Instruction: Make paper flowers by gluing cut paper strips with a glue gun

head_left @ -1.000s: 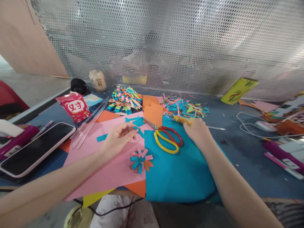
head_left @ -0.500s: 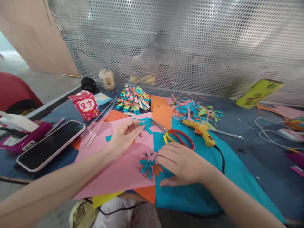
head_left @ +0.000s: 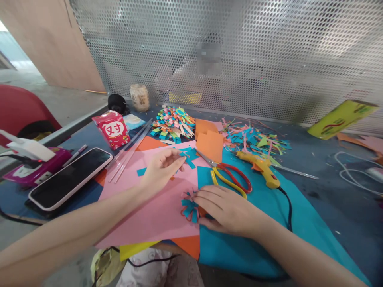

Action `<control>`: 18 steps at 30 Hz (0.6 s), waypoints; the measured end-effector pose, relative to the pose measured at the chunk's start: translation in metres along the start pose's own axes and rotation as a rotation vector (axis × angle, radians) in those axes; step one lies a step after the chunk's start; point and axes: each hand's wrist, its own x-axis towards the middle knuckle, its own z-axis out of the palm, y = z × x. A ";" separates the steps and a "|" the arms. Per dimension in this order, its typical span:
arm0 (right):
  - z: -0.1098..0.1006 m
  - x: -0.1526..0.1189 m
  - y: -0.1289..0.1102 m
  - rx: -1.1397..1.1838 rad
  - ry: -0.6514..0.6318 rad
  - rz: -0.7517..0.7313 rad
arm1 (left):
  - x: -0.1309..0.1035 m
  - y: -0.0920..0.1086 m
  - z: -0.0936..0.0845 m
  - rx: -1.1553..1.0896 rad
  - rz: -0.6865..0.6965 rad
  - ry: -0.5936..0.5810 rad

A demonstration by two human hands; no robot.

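Note:
My left hand point(head_left: 166, 165) is over the pink sheet point(head_left: 143, 215), thumb and fingertips pinched at the edge of some blue paper strips point(head_left: 189, 155); what it pinches is too small to make out. Lower down, a small fringed paper flower point(head_left: 189, 207) in blue and pink lies near the seam between the pink sheet and the blue sheet point(head_left: 230, 249). My right hand point(head_left: 223, 207) reaches its right side, fingers closed round an orange piece of it. Just above that hand are scissors point(head_left: 233, 177) with red and yellow handles, and a yellow glue gun point(head_left: 261, 167) lies to their right.
A pile of fringed flowers point(head_left: 172, 123), orange squares point(head_left: 209, 143) and paper scraps point(head_left: 251, 137) stretch along the back. Clear sticks point(head_left: 128, 155), a phone point(head_left: 70, 179), a red packet point(head_left: 112, 129) and a purple power strip point(head_left: 48, 169) are at left. A perforated metal panel point(head_left: 254, 52) stands behind.
My right hand has moved onto the fringed flower, and its fingers have closed at the orange part. My left hand keeps its pinch beside the blue strips. The view has shifted slightly.

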 end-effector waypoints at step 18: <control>0.009 -0.015 0.023 0.282 0.158 0.706 | -0.002 0.006 -0.001 -0.048 -0.024 0.031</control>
